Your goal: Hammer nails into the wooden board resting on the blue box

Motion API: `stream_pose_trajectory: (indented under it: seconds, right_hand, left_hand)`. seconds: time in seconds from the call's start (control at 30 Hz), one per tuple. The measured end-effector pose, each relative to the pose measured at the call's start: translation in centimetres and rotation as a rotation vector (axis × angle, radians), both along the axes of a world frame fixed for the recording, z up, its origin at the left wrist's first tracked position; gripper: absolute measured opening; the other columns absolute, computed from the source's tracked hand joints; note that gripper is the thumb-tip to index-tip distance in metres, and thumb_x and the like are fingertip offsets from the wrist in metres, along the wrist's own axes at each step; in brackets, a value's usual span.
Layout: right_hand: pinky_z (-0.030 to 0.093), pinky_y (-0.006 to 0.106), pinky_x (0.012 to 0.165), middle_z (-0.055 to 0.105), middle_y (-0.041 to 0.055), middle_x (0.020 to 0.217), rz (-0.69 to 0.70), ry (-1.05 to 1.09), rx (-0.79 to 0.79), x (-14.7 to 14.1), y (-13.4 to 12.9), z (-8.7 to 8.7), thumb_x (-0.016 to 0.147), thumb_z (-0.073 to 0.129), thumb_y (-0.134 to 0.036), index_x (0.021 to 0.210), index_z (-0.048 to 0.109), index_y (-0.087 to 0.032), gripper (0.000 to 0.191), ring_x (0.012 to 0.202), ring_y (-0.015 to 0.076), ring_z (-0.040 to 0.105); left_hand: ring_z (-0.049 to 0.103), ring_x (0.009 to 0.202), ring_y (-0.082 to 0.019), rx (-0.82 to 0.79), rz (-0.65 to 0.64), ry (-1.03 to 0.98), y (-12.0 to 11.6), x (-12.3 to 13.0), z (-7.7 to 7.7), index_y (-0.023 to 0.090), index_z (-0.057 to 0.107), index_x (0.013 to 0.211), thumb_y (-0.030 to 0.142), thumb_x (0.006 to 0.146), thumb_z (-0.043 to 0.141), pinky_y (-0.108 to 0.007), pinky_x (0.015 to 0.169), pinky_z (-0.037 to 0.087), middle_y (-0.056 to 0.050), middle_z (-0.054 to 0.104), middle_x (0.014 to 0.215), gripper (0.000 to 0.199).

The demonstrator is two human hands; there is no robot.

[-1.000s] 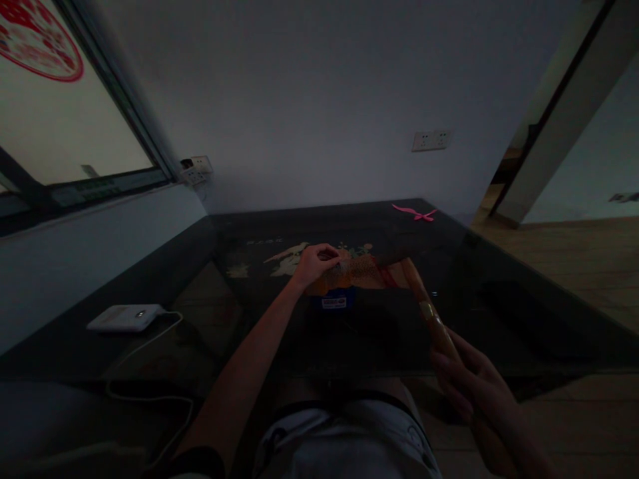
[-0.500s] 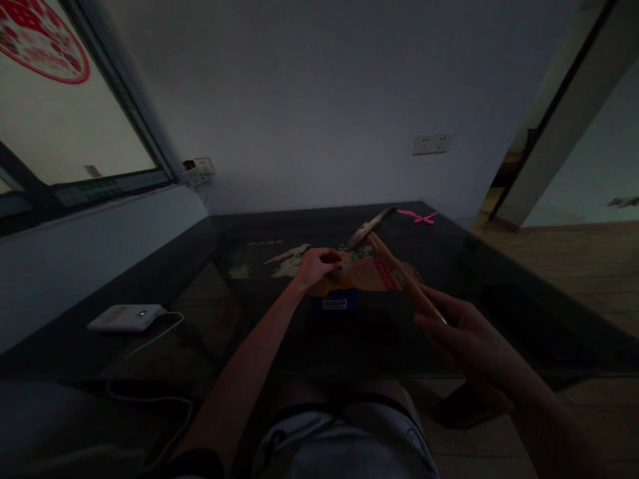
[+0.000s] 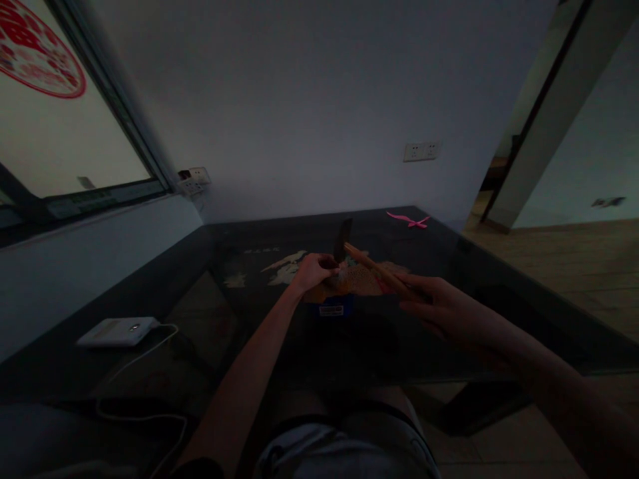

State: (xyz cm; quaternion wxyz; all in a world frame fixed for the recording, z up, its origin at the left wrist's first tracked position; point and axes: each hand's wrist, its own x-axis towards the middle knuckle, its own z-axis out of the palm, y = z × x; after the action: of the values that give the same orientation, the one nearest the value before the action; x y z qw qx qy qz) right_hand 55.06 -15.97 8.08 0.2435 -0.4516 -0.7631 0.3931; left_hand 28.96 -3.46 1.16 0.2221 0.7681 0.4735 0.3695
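Observation:
My right hand [image 3: 429, 303] is wrapped around the wooden handle of a hammer [image 3: 372, 263]. The hammer's dark head points away from me and sits right beside the fingers of my left hand [image 3: 314, 269]. Those fingers are closed in a pinch over a patterned, brownish flat piece [image 3: 362, 279] that looks like cardboard. What they pinch is too small and dark to make out. Just in front of the flat piece, a blue box [image 3: 337, 307] with a pale label shows partly; the rest is covered.
The dark glossy table [image 3: 279, 346] carries printed pictures. A white power bank [image 3: 120, 331] with a white cable [image 3: 150, 352] lies at the left. A pink ribbon-like item [image 3: 412, 221] rests near the back right edge. A wall with sockets [image 3: 421, 152] stands behind.
The hammer has swung down and to the left, its head now at my left fingers. My right hand has shifted slightly left with it. My left hand keeps its pinch; the view has tilted slightly.

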Motion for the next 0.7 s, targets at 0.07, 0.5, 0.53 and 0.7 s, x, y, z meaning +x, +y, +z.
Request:
stream_pose_trajectory:
  seconds: [0.07,0.5,0.53,0.7]
  right_hand:
    - [0.036,0.018,0.037,0.059,-0.0008,0.071,0.001,-0.012,0.013,-0.12,-0.01,0.20,0.077,0.055,-0.028,0.128,0.051,-0.016,0.052,0.042,0.0070,0.044]
    - [0.034,0.016,0.031,0.046,-0.0074,0.054,-0.005,0.005,-0.024,0.19,0.33,0.20,0.078,0.056,-0.028,0.127,0.049,-0.018,0.050,0.035,0.0060,0.041]
    - [0.034,0.016,0.031,0.047,-0.0071,0.056,-0.011,0.029,-0.017,0.23,0.23,0.34,0.079,0.055,-0.029,0.128,0.048,-0.019,0.051,0.035,0.0057,0.041]
    - [0.036,0.016,0.032,0.047,-0.0072,0.055,-0.019,0.049,-0.008,0.06,0.20,0.11,0.079,0.055,-0.031,0.129,0.047,-0.019,0.052,0.036,0.0064,0.042]
  left_hand:
    - [0.064,0.070,-0.016,-0.005,0.010,-0.014,0.02,-0.06,-0.22,0.012,0.070,0.077,0.024,0.068,0.067,-0.026,0.069,0.048,-0.006,0.071,0.078,0.016]
    - [0.064,0.070,-0.015,-0.075,0.027,-0.106,0.18,0.16,-0.84,0.012,0.070,0.079,0.024,0.066,0.069,-0.025,0.066,0.048,-0.006,0.071,0.078,0.018]
    - [0.063,0.070,-0.015,-0.078,0.028,-0.119,0.20,0.18,-0.88,0.012,0.070,0.079,0.024,0.065,0.070,-0.025,0.067,0.048,-0.006,0.071,0.079,0.018]
    - [0.064,0.071,-0.015,-0.069,0.029,-0.106,0.03,0.15,-0.67,0.012,0.070,0.078,0.024,0.066,0.069,-0.025,0.068,0.048,-0.006,0.071,0.081,0.017]
